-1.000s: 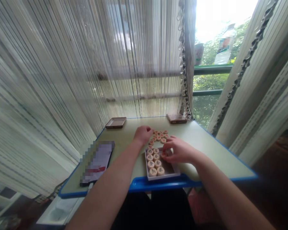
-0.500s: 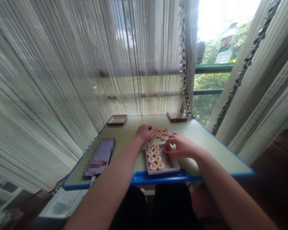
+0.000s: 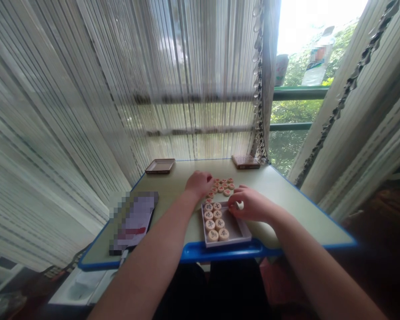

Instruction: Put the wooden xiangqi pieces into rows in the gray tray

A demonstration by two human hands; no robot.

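Note:
My left hand [image 3: 199,183] is curled with fingertips together, just left of a cluster of round xiangqi pieces with red characters [image 3: 224,186]. Whether anything sits in those fingers is hidden. In front of me is a shallow white box [image 3: 237,230] holding two columns of pieces with black characters [image 3: 219,223] along its left side. My right hand [image 3: 248,202] pinches a xiangqi piece [image 3: 232,209] at the box's far right corner, and the fingers hide most of that piece. One red piece [image 3: 209,201] lies against the box's far left edge.
A phone [image 3: 136,222] with a cable lies at the table's left. At the back stand an open brown box lid [image 3: 160,166] on the left and a flat brown box [image 3: 246,162] on the right. The table has a blue rim [image 3: 320,246]. String curtains hang behind it.
The view has shifted slightly. Both hands stay in nearly the same places, and the piece at my right fingers is now more covered. The black pieces in the box have not visibly moved.

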